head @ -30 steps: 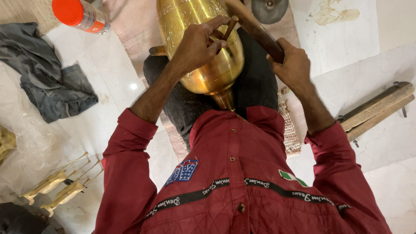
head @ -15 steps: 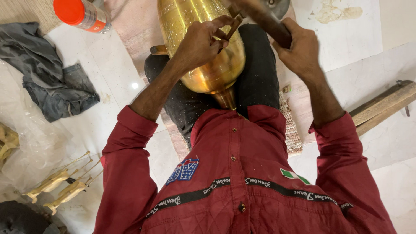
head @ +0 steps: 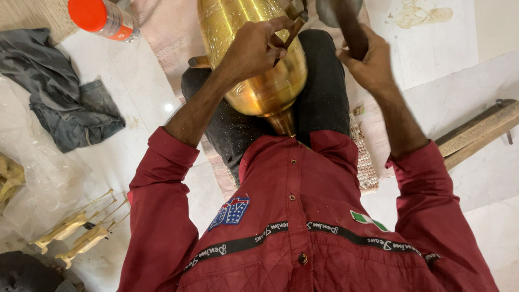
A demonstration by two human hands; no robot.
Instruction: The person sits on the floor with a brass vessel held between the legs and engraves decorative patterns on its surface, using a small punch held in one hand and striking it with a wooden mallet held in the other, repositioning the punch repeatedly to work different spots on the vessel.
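floor: pale marble tiles point(head: 432, 48), grey rag point(head: 65, 92) by the left edge
left hand point(head: 254, 48): fingers pinched a chisel point(head: 294, 24) against the brass vase point(head: 254, 70)
right hand point(head: 367, 59): fist closed round a hammer point(head: 346, 21)

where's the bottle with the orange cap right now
In the head view, the orange-capped bottle lies at the top left on the pale floor, just above the crumpled grey cloth and left of the brass vase.

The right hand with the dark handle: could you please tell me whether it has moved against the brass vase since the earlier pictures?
Yes. The right hand has lifted its dark handle up and away from the brass vase.
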